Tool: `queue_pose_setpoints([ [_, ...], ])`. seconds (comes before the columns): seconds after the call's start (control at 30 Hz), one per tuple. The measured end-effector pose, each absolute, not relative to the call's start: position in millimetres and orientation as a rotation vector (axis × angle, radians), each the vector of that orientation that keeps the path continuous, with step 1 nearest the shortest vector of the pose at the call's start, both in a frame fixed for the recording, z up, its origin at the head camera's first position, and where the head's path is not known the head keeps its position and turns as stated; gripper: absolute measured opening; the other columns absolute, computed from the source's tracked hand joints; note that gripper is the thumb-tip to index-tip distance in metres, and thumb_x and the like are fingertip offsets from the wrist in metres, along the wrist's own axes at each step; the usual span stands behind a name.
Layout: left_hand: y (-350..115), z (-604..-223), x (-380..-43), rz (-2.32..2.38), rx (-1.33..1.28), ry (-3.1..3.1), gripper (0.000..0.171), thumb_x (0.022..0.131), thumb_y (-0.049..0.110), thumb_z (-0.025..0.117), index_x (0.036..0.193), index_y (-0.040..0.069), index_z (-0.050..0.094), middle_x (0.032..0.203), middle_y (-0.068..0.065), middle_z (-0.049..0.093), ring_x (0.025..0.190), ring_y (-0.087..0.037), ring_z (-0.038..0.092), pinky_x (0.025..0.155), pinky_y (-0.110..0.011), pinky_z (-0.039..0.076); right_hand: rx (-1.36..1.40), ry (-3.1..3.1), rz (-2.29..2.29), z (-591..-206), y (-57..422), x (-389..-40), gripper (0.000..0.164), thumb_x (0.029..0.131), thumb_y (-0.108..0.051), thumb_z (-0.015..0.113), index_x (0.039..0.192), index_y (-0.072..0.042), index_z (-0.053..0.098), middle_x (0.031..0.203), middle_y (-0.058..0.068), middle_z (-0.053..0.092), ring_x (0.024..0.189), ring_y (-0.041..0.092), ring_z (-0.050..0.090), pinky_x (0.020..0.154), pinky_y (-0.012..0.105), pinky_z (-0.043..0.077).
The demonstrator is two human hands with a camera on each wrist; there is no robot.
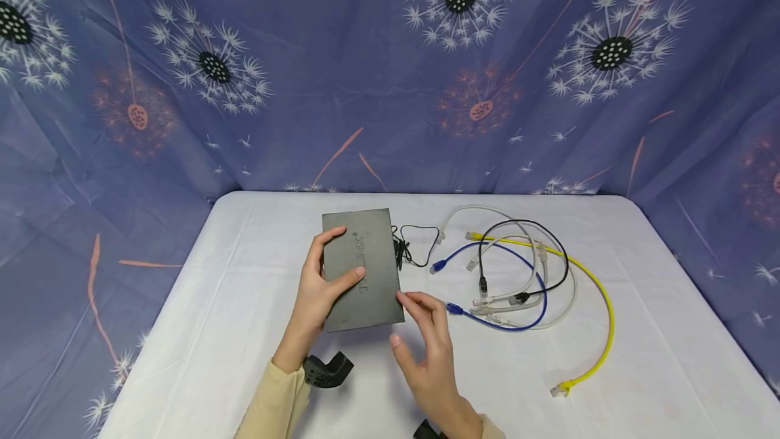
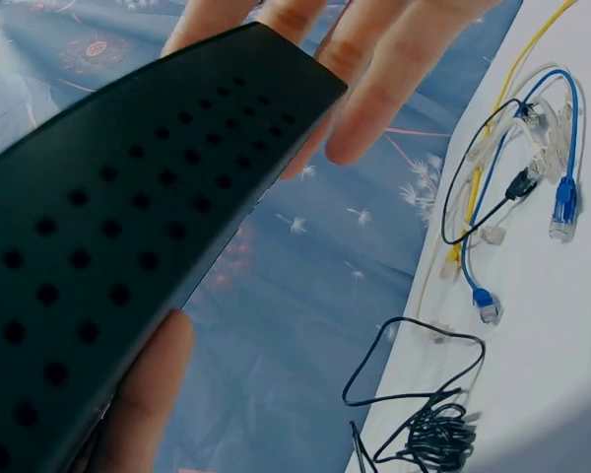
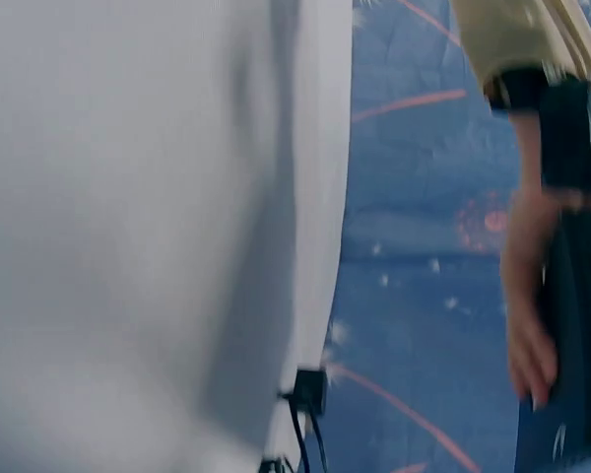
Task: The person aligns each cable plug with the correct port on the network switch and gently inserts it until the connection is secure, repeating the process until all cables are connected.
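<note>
Grey box [image 1: 380, 259], held over the white table [image 1: 201, 337], sits in the left hand's [image 1: 318, 293] grip; the right hand's [image 1: 431, 347] fingertips meet its right edge, thumb spread apart. 1 yellow cable [image 1: 611, 317] lies rightward.

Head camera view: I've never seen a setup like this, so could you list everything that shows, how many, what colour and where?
Flat box: 1, dark grey, in the left hand
Thin cord: 1, black, bundled just right of the box
Blue cable: 1, blue, in the tangle on the right
Black cable: 1, black, same tangle
Pale cables: at least 2, whitish, same tangle
Yellow cable: 1, yellow, curving round the tangle's right
Table: 1, white, below everything
Backdrop: 1, blue with dandelion print, behind the table
Wrist devices: 2, black, at the wrists
Sleeves: 2, beige, bottom edge
Left hand: 1, bare, gripping the box's left side
Right hand: 1, bare, at the box's lower right corner
</note>
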State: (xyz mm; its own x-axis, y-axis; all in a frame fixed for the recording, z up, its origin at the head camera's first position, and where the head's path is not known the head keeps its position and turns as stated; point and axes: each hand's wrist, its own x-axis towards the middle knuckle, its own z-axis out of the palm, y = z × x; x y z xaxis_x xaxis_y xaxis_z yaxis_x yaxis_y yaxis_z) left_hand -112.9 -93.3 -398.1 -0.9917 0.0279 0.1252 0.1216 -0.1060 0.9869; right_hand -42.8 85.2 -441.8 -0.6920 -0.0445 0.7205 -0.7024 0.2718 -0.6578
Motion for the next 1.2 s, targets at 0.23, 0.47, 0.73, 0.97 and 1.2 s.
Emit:
queue_pose_setpoints([
  [0.23,-102,-396,-113,-2.312,-0.138,-2.087,0.068,0.080,0.003,0.076,0.137,0.025,0.046,0.128,-0.008,0.046,0.104,-0.028,0.049,0.079,-0.042,0.046,0.625,-2.011,1.606,-432,109,-66,0.048,0.083,0.015,0.057,0.130,0.007,0.052,0.122,0.018,0.049,0.112,0.028,0.053,0.095,0.033,0.043],
  [0.47,-108,-394,-111,-2.352,-0.111,-2.078,0.068,0.080,0.000,0.075,0.138,0.024,0.046,0.126,-0.009,0.048,0.101,-0.028,0.052,0.074,-0.039,0.050,0.580,-2.077,1.631,-408,120,-80,0.043,0.084,0.020,0.054,0.127,0.013,0.051,0.116,0.020,0.052,0.103,0.039,0.054,0.089,0.042,0.046],
  [0.73,-114,-395,-110,-2.341,-0.088,-2.080,0.068,0.080,0.000,0.075,0.137,0.024,0.047,0.126,-0.009,0.049,0.103,-0.028,0.052,0.075,-0.038,0.050,0.584,-2.108,1.577,-396,122,-92,0.039,0.083,0.022,0.054,0.121,0.018,0.052,0.107,0.026,0.054,0.093,0.044,0.056,0.081,0.043,0.050],
  [0.97,-122,-393,-108,-2.305,-0.078,-2.100,0.068,0.080,0.000,0.075,0.138,0.023,0.047,0.125,-0.010,0.049,0.103,-0.027,0.051,0.076,-0.036,0.049,0.566,-2.166,1.615,-403,121,-103,0.039,0.083,0.021,0.056,0.122,0.015,0.054,0.104,0.025,0.055,0.090,0.044,0.059,0.080,0.039,0.051],
  [1.2,-127,-393,-107,-2.270,-0.086,-2.131,0.068,0.080,0.000,0.075,0.138,0.021,0.046,0.127,-0.009,0.047,0.105,-0.026,0.050,0.080,-0.036,0.047,0.594,-2.239,1.664,-409,115,-112,0.038,0.084,0.019,0.057,0.122,0.014,0.054,0.105,0.026,0.058,0.089,0.042,0.062,0.078,0.044,0.052],
])
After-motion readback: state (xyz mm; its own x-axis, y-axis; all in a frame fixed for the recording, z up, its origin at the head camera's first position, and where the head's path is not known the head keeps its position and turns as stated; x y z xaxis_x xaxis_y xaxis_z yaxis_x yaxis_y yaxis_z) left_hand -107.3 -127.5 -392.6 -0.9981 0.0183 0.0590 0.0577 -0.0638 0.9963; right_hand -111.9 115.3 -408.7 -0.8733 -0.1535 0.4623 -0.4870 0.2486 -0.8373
